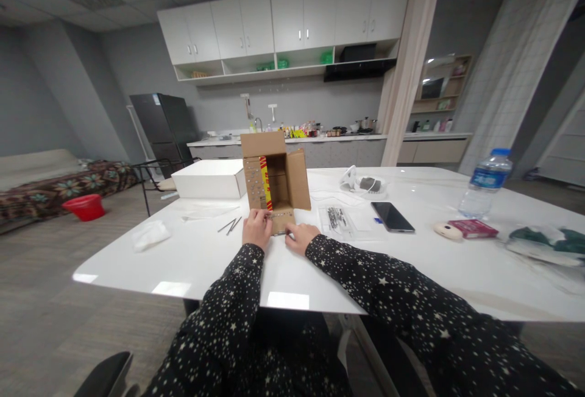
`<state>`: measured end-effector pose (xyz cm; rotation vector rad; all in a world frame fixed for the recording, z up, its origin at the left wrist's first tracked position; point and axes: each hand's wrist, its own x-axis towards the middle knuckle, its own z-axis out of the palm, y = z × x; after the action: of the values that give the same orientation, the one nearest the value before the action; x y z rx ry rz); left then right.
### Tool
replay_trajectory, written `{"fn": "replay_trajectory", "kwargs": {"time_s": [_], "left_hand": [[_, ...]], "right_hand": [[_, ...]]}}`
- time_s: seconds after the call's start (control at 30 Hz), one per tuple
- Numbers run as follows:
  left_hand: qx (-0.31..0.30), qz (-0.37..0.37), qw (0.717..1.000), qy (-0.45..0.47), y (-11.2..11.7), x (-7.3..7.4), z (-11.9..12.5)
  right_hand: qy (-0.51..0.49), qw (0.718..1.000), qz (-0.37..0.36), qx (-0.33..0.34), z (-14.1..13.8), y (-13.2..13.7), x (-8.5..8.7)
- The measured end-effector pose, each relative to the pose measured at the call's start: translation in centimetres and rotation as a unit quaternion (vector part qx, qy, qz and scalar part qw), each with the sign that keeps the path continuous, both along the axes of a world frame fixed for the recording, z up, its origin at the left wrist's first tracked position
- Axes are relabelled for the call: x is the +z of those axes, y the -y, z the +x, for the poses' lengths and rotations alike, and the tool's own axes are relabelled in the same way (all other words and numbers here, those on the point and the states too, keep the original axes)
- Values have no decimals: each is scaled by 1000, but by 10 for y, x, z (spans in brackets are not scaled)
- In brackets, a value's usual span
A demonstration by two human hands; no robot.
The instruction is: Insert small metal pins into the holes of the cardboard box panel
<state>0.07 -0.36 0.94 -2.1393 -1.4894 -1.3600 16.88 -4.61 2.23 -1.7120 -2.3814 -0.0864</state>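
A small brown cardboard box [275, 176] lies on its side on the white table [196, 257], its flaps open toward me, with a red and yellow strip on the left flap. My left hand [256, 229] is curled at the lower flap's left corner. My right hand [299, 237] rests with bent fingers at the flap's right edge and pinches something small and thin that I cannot make out. Both arms wear black sleeves with white stars.
On the table: a white flat box [210, 178], metal nails [231, 225], a crumpled tissue [150, 234], a clear bag of small parts [338, 218], a black phone [392, 217], a water bottle [486, 182], a red packet [473, 228]. A kitchen counter runs behind.
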Motion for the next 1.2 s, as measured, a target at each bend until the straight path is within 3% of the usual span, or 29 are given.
{"fn": "replay_trajectory", "kwargs": {"time_s": [0.43,0.6,0.9,1.2], "left_hand": [[37,-58,998,-2,4,3,-2],[26,-18,999,18,4,4,-1],[-39,68,997,21,6,4,2],[-115,47,992,4,0,-2,2]], "right_hand": [[-6,1000,-2,2,1,-2,-1],[-2,1000,0,5,2,-1,-1],[-6,1000,-1,3,1,-1,-1],[-2,1000,-3,3,1,1,1]]}}
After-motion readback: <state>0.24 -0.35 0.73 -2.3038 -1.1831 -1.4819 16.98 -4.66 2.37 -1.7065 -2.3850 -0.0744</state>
